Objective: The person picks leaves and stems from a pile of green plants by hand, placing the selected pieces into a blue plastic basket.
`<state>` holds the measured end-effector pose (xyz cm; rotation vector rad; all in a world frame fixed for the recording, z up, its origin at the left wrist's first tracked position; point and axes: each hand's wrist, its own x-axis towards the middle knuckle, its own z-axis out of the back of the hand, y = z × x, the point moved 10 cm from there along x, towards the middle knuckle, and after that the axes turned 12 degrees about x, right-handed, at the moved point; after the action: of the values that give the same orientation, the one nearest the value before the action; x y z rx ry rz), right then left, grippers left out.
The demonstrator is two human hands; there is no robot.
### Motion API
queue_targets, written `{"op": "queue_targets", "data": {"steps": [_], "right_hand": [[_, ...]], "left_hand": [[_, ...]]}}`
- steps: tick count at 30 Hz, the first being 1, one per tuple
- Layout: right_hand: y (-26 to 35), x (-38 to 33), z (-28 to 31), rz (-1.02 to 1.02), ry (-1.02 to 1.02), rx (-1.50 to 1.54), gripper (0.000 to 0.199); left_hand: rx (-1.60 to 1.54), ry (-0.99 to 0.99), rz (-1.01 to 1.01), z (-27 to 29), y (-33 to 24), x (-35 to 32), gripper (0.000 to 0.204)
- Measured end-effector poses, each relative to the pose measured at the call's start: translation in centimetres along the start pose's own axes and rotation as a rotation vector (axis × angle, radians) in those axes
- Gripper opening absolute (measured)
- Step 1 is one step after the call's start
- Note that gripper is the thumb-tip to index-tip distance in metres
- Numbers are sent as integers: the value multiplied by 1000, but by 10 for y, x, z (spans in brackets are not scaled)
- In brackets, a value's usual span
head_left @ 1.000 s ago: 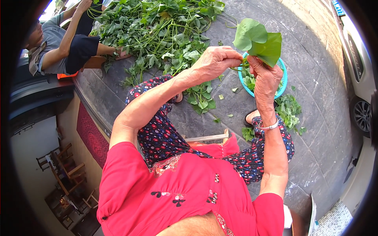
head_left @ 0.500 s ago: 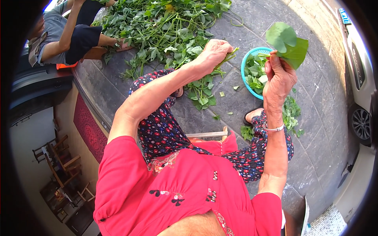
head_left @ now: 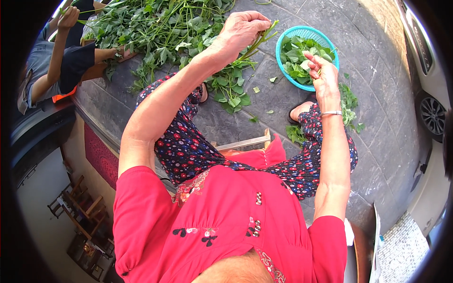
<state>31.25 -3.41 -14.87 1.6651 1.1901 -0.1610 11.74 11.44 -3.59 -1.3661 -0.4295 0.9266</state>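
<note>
My left hand (head_left: 243, 29) is closed around bare green stems (head_left: 258, 41) that stick out down and to the right, just above the edge of a big pile of leafy vines (head_left: 155, 28) on the stone paving. My right hand (head_left: 323, 71), a silver bracelet on its wrist, hovers with fingers spread over the near rim of a round teal basket (head_left: 282, 43) that holds picked green leaves (head_left: 302, 54). A tiny bit of green shows at its fingertips. No large leaf is in that hand.
Loose leaves and sprigs (head_left: 233, 94) lie on the dark paving between my knees and the basket, more by my right foot (head_left: 349, 101). Another person (head_left: 61, 66) sits at the top left beside the pile. A white car (head_left: 427, 89) stands at the right. A wooden stool edge (head_left: 245, 141) shows under me.
My right hand held large leaves up, carried them right, then came down over the basket, and the leaves have left it. My left hand kept the stem and shifted right and up.
</note>
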Motion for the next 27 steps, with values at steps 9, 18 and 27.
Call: {"op": "queue_targets", "data": {"steps": [9,18,27], "right_hand": [[24,-2,14,211,-43,-155,29],[36,-108,-125,140,621,-528,29],[123,-25,152,338,-112,-838,35]], "left_hand": [[-37,69,23,-3,-19,-10,12],[-284,233,-114,-45,-52,-19,20],[1267,377,-724,-198,16,75,76]]}}
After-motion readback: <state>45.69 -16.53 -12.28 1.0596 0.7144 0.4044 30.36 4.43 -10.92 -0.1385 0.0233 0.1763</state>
